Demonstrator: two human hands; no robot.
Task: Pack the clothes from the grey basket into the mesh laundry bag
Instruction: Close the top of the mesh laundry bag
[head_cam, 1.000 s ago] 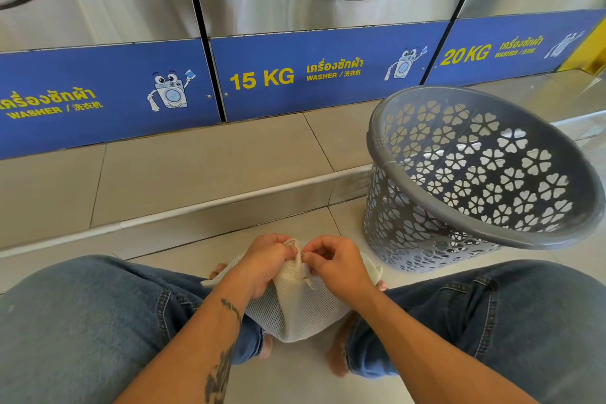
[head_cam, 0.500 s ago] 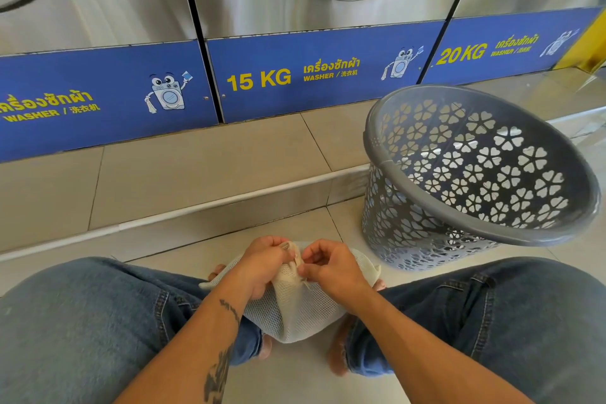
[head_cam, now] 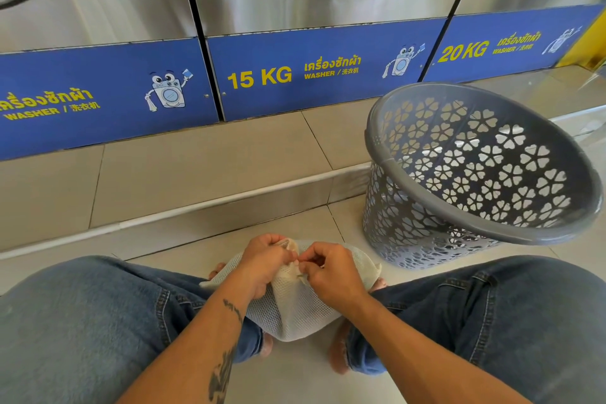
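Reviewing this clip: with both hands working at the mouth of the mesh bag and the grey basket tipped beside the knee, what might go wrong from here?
1. Both hands, left hand and right hand, pinch the mesh bag at its cord; a slipped grip may leave the mouth loose.
2. The grey basket stands tilted against the step, so a knee bump might roll it.
3. The basket's bottom is hidden; a small item could be missed.

Open tiled floor [head_cam: 203,252] left of the knees; grey basket [head_cam: 459,226] blocks the right side
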